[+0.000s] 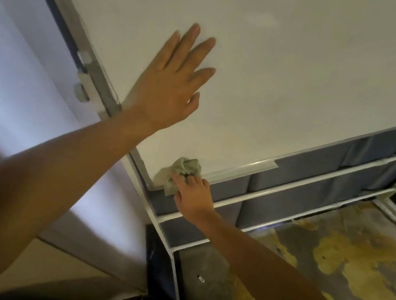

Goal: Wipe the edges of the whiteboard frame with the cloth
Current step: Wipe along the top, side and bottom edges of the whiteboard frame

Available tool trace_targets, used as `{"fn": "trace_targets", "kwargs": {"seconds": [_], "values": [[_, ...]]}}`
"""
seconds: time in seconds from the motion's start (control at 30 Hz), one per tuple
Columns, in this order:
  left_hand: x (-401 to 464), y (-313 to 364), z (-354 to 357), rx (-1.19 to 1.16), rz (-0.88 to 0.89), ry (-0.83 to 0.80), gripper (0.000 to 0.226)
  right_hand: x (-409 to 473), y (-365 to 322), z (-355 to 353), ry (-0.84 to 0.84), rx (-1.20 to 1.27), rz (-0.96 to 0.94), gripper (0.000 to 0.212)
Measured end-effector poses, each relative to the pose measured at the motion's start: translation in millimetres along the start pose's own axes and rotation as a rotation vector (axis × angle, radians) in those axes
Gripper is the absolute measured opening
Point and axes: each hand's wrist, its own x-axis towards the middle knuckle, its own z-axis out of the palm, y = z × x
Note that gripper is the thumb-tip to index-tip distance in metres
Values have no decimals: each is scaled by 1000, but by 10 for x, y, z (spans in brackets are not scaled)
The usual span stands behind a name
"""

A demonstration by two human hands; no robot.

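Cloth point(182, 173) is pinched by right-hand fingers point(189, 179) at the frame's lower-left corner point(149, 185); the bottom edge point(244, 169) runs away rightward; left hand point(169, 81) is spread flat, empty.

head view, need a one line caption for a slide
Left hand flat on the whiteboard while the right hand presses a green cloth at the frame's lower-left corner.

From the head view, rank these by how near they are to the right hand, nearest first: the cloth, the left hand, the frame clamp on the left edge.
1. cloth: pressed under the right hand at the board's lower left corner.
2. left hand: flat on the board, above.
3. frame clamp: up the left edge, farthest.
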Motion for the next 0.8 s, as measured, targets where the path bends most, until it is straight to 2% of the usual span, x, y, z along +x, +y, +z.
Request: {"fn": "trace_targets", "kwargs": {"seconds": [0.1,0.3,0.47,0.63,0.8], "values": [[19,191,-91,-49,-89,-41,53,13,114,-298,14,59,-45,57],[-183,800,-191,-281,-446,24,45,-11,603,-827,34,167,-142,56],[-795,1343,-258,-353,-742,-209,52,-57,851,-1129,-32,297,-118,54],[-1537,1825,-200,-410,-953,-504,59,-65,970,-1172,19,331,-78,54],[-1719,1922,-40,-481,-1043,-556,61,-18,1080,-1144,63,334,-39,54]]}}
